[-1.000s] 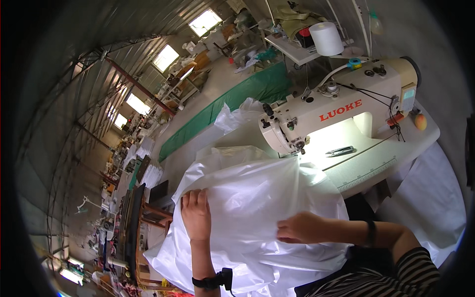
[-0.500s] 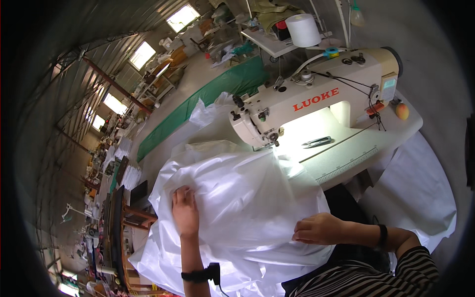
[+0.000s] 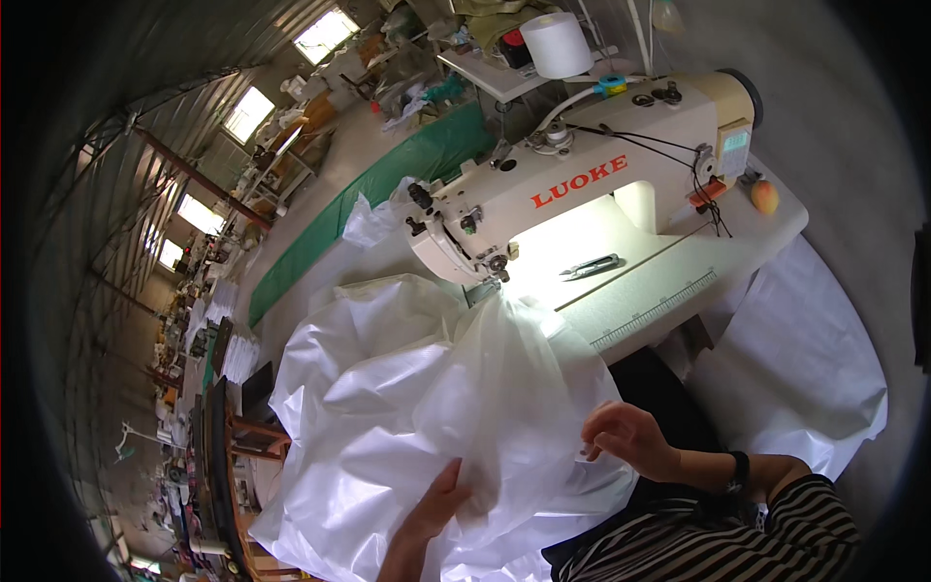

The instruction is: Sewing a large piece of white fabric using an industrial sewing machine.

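A large sheet of thin white fabric (image 3: pixel 407 407) lies bunched over the table and my lap, its far edge reaching the needle of a cream sewing machine (image 3: pixel 582 184). My left hand (image 3: pixel 436 504) is under a lifted translucent fold, fingers flat against the cloth. At the fabric's right edge my right hand (image 3: pixel 630 438) pinches the cloth with curled fingers. A dark band sits on my right wrist.
Small thread snips (image 3: pixel 590 266) lie on the lit machine bed. A white thread cone (image 3: pixel 557 44) stands behind the machine, and a small orange object (image 3: pixel 764 197) lies at its right end. More white fabric (image 3: pixel 805 359) hangs on the right. A green strip (image 3: pixel 388 184) runs along the table.
My left hand has dropped back toward me and slipped under a raised fold. My right hand has moved right and lower along the fabric's edge. The cloth is now lifted into a peak.
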Demonstrator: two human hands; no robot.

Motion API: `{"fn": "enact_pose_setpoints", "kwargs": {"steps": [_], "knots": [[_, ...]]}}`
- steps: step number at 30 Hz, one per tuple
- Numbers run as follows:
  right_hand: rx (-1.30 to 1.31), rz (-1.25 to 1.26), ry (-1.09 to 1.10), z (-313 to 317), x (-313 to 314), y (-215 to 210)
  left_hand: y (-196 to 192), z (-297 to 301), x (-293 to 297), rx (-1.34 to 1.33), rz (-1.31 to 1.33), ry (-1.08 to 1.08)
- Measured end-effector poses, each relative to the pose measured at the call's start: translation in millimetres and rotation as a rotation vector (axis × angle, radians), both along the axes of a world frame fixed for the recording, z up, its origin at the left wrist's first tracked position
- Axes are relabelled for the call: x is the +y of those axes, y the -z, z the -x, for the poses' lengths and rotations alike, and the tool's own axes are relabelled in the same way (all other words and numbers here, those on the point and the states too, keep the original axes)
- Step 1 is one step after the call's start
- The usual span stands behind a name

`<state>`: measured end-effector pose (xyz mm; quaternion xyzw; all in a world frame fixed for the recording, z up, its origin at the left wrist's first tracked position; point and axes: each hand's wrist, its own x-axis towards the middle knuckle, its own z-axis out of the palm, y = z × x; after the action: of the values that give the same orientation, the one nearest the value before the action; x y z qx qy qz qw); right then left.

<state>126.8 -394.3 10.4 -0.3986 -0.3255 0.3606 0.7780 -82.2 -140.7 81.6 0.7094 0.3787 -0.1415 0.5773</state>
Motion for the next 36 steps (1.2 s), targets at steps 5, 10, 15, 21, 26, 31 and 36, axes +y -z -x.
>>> {"fn": "enact_pose_setpoints", "kwargs": {"steps": [5,10,15,21,26,31,36], "knots": [[-0.379,0.178,0.147,1.8,-21.0,-0.5,-24.1,-15.6,-41.4,-0.114,-1.025,0.15],[-1.535,0.064,0.128,-1.4,8.0,-17.2,-21.7,-23.2,-26.6,-0.336,-1.503,0.262],[-1.924,0.361,-0.352,22.9,20.6,33.8,-36.5,-32.0,-39.7,-0.285,-1.235,0.144],[-0.672,0.091,0.256,20.8,-0.1,9.2,-21.8,-16.5,-34.6,-0.33,-0.507,-0.026],[0.325,0.383,-0.036,-11.8,24.7,33.1,-26.0,-39.7,-61.1,-0.451,0.02,-0.447],[0.119,0.201,-0.101,-15.0,5.2,15.7,-11.8,-18.4,-48.4,-0.319,-0.393,-0.073],[-0.886,0.078,0.032,14.3,-22.0,-32.2,-31.6,-27.8,-73.6,-0.403,-0.048,-0.136]]}}
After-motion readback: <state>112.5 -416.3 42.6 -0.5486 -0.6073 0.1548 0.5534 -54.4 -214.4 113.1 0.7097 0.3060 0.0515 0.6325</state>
